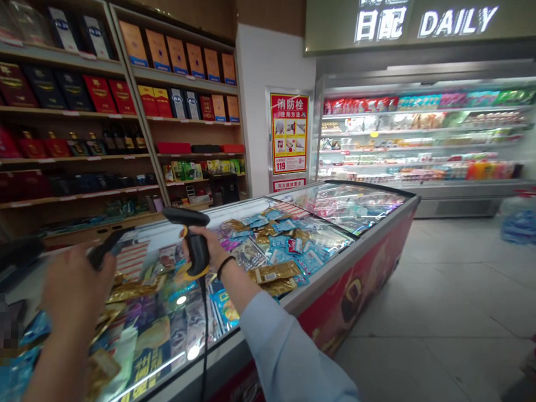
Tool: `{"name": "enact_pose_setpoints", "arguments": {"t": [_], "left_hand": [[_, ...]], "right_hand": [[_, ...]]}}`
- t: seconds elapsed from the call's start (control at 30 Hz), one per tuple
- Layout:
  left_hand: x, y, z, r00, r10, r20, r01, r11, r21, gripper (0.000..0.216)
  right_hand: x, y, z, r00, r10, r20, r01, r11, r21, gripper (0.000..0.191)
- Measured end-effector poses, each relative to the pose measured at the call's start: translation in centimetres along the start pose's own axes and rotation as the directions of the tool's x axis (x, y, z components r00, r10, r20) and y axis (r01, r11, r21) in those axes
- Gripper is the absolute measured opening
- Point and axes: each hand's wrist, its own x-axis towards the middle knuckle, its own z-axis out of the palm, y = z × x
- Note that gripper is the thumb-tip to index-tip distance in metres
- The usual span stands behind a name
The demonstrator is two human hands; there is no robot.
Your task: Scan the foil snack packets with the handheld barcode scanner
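Note:
My right hand [212, 247] is wrapped around the grip of a black and yellow barcode scanner [199, 252]. The scanner is upright above the chest freezer's glass, and its black cord [205, 339] hangs down past the freezer edge. On the left, my left hand [74, 279] is blurred, with its fingers closed at a dark, elongated object [110, 247] whose kind I cannot make out. Several gold packets [275, 273] and blue packets [310, 260] lie in a heap on the freezer top, just beyond my right forearm. More packaged goods show through the glass below.
The long chest freezer [356, 312] with red sides runs away to the right. Shelves of boxes and bottles [100, 92] line the left wall. A lit open refrigerator [428, 139] stands at the back. Wrapped bottles [524, 224] sit on the tiled floor [435, 300] at right.

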Motion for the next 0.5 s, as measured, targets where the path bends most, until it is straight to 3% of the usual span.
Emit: {"name": "enact_pose_setpoints", "arguments": {"t": [0.07,0.23,0.37,0.5], "left_hand": [[-0.5,3.1,0.6,0.992,0.117,-0.048,-0.117,0.993,-0.007,0.037],[-3.0,10.3,5.6,0.933,0.354,0.064,-0.344,0.930,-0.129,0.033],[-5.4,14.8,10.6,0.855,0.436,0.280,-0.404,0.899,-0.168,0.032],[-7.2,17.0,14.4,0.791,0.421,0.444,-0.409,0.904,-0.128,0.032]], "right_hand": [[-1.4,-2.8,-1.2,0.998,-0.055,-0.038,0.054,0.998,-0.023,0.031],[-4.9,-7.7,-6.4,0.977,-0.157,-0.148,0.143,0.985,-0.098,0.028],[-7.2,-9.4,-11.4,0.952,-0.199,-0.232,0.171,0.976,-0.139,0.031],[-8.5,-9.7,-15.8,0.945,-0.200,-0.260,0.168,0.976,-0.140,0.031]]}}
